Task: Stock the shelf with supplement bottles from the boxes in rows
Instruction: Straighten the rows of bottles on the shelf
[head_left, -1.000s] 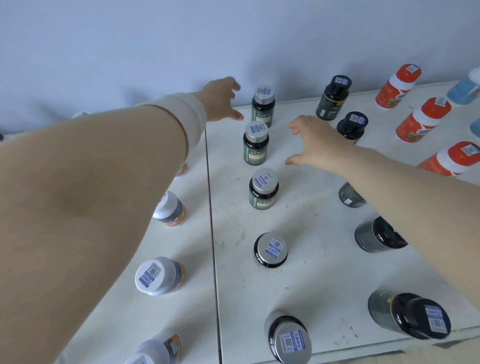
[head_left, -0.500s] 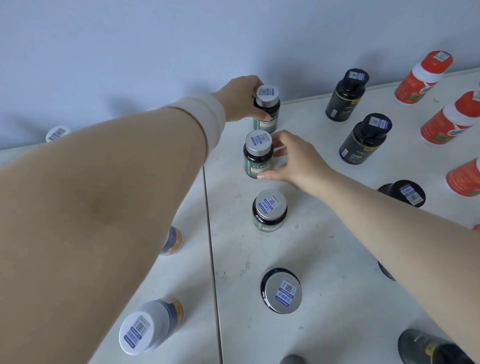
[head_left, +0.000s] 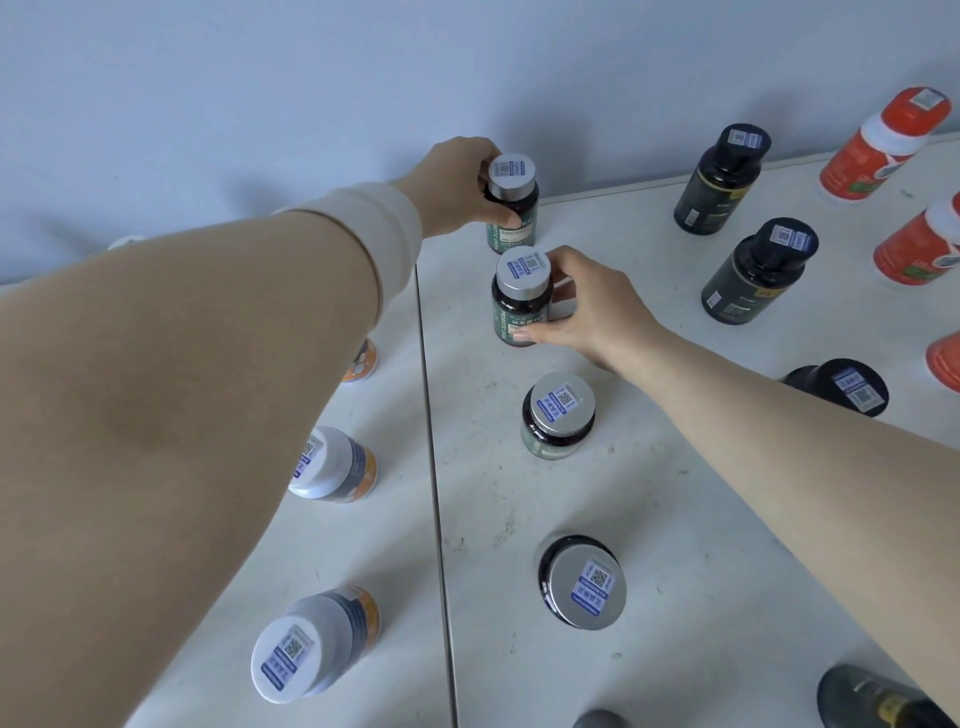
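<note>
- Tan sleeve (head_left: 182, 415) with a cream cuff covered the left arm, which stretched diagonally over the white-capped bottles (head_left: 332, 465) toward the wall.
- The left hand (head_left: 457, 182) curled fingers and thumb round the neck of the rearmost silver-capped bottle (head_left: 511, 208), which stood upright on the white shelf (head_left: 675, 519) beside the wall.
- The right hand (head_left: 597, 306), reaching in on a bare forearm, gripped the second silver-capped bottle (head_left: 521, 296) just in front, with the thumb low on the label and the fingers behind.
- Two more silver-capped bottles (head_left: 558, 415) lined up nearer the camera.
- Black bottles (head_left: 753, 270) and orange bottles (head_left: 883, 145) stood farther right.
</note>
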